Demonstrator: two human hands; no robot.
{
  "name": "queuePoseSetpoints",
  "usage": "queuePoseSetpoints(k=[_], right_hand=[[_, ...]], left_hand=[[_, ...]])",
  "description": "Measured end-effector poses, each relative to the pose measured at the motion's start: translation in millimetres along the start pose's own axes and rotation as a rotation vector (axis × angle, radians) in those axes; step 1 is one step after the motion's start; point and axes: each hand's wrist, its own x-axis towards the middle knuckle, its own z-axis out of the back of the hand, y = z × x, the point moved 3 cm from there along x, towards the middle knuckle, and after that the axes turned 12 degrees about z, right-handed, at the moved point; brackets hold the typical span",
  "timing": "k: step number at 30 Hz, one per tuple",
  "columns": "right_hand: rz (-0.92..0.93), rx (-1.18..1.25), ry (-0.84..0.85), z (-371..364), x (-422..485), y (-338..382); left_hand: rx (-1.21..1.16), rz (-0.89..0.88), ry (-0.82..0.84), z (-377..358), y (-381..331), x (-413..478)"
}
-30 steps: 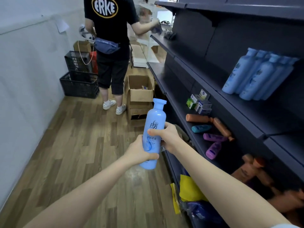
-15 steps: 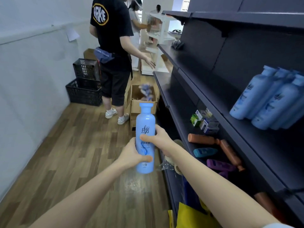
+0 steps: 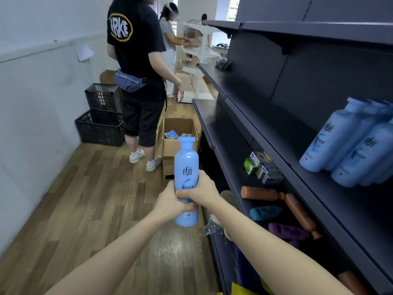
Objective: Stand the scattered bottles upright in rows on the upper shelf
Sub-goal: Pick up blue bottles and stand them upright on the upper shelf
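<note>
I hold a light blue bottle [image 3: 186, 165] upright in front of me over the aisle floor. My left hand [image 3: 170, 202] grips its lower body from the left and my right hand [image 3: 205, 191] wraps it from the right. On the upper shelf [image 3: 331, 188] at the right, several matching blue bottles [image 3: 344, 143] stand close together. One shelf lower, orange bottles [image 3: 297, 209], a teal bottle [image 3: 264, 212] and a purple bottle [image 3: 287, 231] lie on their sides.
A person in a black T-shirt [image 3: 138, 67] stands ahead in the aisle beside an open cardboard box [image 3: 170, 145]. Black crates [image 3: 100, 122] sit against the left wall. Small boxes [image 3: 261, 167] sit on the lower shelf. Another person stands farther back.
The bottle has straightened to upright and sits a little higher between my hands. The view has lifted, so the shelved blue bottles appear lower at the right. The person ahead lowered an arm.
</note>
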Motion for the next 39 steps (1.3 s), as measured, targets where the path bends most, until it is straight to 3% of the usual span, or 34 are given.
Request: queuePoseSetpoints(k=[20,31,39], right_hand=[[-0.218,0.012,-0.337,23,132,-3],[-0.423,-0.014,-0.659,73,98,-25],[-0.457,-0.063,-0.915,122,44,-29]], left_hand=[[0.213,-0.108,0.277,23,-60,173],[0.327,-0.309,0.591,-42,-109,175],[0.345,-0.435,0.736,-99,-146,145]])
